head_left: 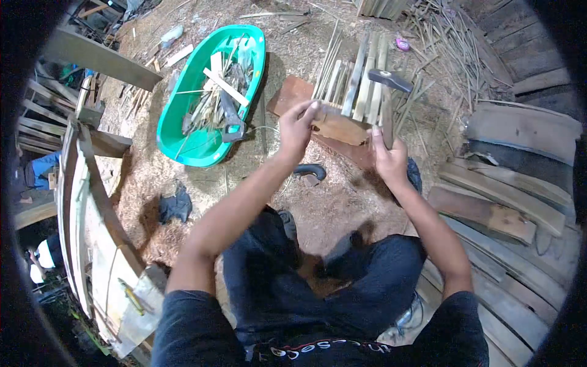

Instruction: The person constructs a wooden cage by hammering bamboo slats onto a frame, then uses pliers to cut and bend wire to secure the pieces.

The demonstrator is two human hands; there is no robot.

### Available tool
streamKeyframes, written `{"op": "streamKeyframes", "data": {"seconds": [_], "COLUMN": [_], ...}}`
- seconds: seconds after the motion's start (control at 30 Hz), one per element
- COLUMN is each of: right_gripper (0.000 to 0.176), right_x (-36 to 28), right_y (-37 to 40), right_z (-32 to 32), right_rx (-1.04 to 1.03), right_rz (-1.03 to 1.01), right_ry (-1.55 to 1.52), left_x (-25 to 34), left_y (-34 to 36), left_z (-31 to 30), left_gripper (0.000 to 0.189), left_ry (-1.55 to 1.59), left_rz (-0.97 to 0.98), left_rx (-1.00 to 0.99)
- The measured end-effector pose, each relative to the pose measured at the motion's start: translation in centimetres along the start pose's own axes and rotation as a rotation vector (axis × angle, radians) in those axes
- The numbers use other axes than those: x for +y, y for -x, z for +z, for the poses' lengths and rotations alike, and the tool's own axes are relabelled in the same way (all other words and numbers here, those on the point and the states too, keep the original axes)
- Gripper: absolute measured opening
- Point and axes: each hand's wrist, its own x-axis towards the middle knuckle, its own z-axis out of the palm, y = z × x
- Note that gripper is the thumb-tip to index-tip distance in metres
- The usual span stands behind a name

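Note:
A short brown wooden board point(341, 127) is held between my two hands, above a reddish-brown plank point(292, 93) on the ground. My left hand point(296, 127) grips its left end, thumb and fingers closed on it. At the right end, my right hand point(389, 158) has its fingers closed on the board's edge. Several narrow wooden strips point(362, 82) lie just beyond the board. A hammer point(391, 80) with a dark head rests across the strips, beyond my right hand.
At the left, a green tub point(165, 125) holds wood scraps and a handsaw point(232, 122). A curved wooden frame point(101, 202) stands at the far left. Long planks point(498, 177) lie at the right. A pink tape measure point(402, 44) sits beyond the hammer, near piled thin sticks point(443, 46).

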Motion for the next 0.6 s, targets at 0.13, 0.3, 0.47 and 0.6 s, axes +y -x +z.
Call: {"op": "streamKeyframes", "data": {"seconds": [0.13,0.3,0.47,0.6], "right_gripper": [0.032,0.037,0.033,0.028], "right_x": [-8.3,-23.6,-38.5,-45.4], "right_y": [2.3,6.6,9.9,11.9], "right_z": [-5.1,-10.6,-16.8,-21.9], "right_rx": [0.192,0.359,0.354,0.282], "right_rz": [0.234,0.345,0.335,0.259], "right_ry": [-0.011,0.074,0.09,0.005], "left_x": [5.7,19.1,34.2,40.1], "left_y": [5.4,14.1,20.6,23.9], "left_z": [2.8,7.4,12.5,14.8], "left_gripper": [0.025,0.021,0.011,0.009], "left_ry": [0.319,0.222,0.255,0.23], "left_rz": [-0.262,-0.247,-0.194,-0.147], "left_rx": [0.271,0.066,-0.143,-0.148]}}
